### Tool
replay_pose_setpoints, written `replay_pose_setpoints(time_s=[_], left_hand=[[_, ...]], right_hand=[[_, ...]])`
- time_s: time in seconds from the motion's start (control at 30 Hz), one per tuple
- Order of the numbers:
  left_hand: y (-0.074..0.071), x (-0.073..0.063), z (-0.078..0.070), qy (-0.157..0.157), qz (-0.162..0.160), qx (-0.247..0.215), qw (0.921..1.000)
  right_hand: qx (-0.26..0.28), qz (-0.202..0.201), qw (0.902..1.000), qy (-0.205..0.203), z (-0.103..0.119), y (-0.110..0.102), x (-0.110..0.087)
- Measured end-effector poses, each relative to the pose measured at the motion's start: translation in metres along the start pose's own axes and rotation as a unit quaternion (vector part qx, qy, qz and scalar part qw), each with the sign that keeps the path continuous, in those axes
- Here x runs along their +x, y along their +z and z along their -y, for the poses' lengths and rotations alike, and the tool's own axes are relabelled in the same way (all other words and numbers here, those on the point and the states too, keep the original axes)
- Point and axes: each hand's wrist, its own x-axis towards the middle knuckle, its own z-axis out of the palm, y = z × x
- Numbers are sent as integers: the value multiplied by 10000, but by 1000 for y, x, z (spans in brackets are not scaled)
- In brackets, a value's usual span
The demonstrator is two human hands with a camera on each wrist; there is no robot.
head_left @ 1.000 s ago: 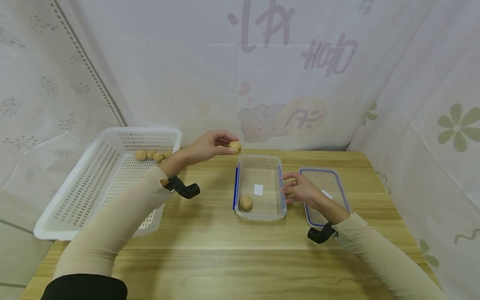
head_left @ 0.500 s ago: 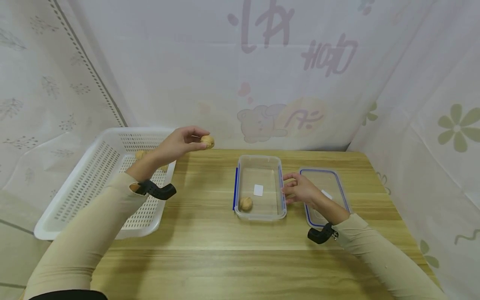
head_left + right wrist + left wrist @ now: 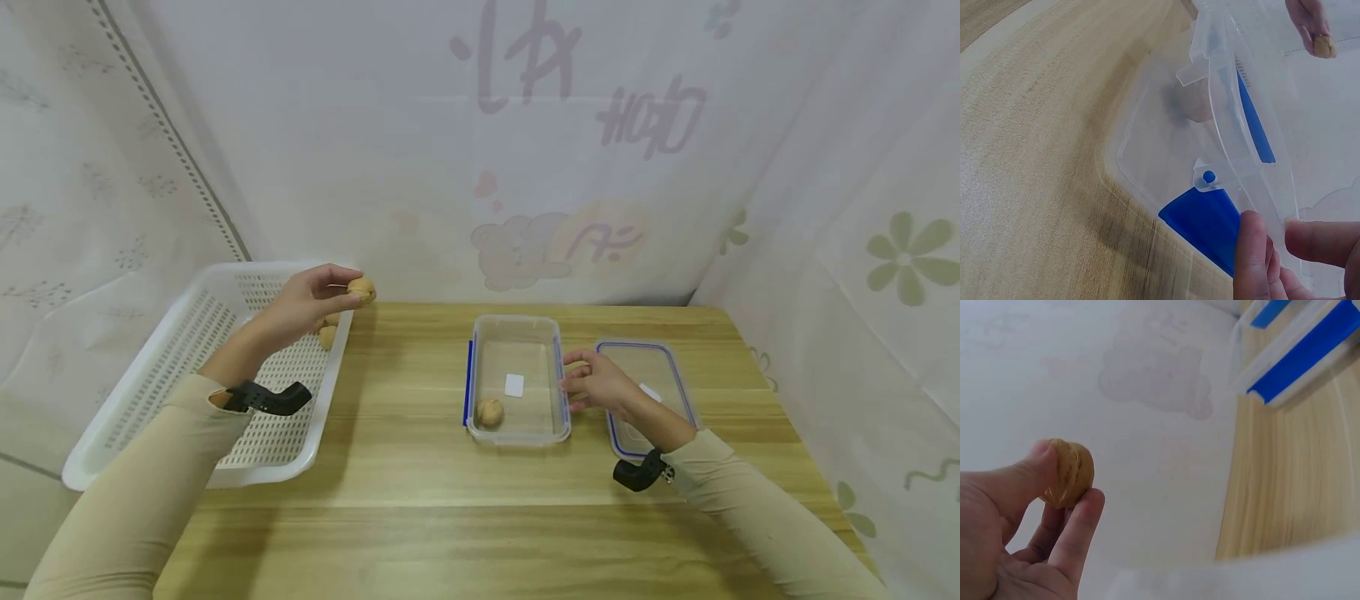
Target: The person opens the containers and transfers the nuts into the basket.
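Between thumb and fingertips, my left hand [image 3: 303,304] pinches a walnut [image 3: 1071,473] above the right rim of the white basket [image 3: 330,417]. More walnuts [image 3: 327,337] lie in that basket, partly hidden behind the hand. In the middle of the table stands a clear plastic box [image 3: 517,437] with blue side clips. One walnut [image 3: 491,412] rests in its near left corner. My right hand [image 3: 596,382] is at the box's right wall; in the right wrist view its thumb and fingers [image 3: 1252,250] grip the wall near a blue clip [image 3: 1207,225].
The box's clear lid [image 3: 671,358] with a blue seal lies flat on the wooden table [image 3: 420,533], partly under my right forearm. A printed cloth [image 3: 360,150] hangs behind the table and along both sides.
My left hand has moved left with the walnut, from near the box's far left corner to over the basket's right rim. My right hand stays at the box.
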Motion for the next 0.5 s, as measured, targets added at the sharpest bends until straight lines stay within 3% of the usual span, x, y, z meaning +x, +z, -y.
replay_pose_setpoints(time_s=[0.2, 0.5], left_hand=[[-20, -10, 18, 112, -52, 4, 9999], [-46, -20, 48, -126, -92, 301, 9994]], right_hand=[[38, -7, 10000, -9, -1, 0, -1], [4, -6, 10000, -31, 0, 1, -1]])
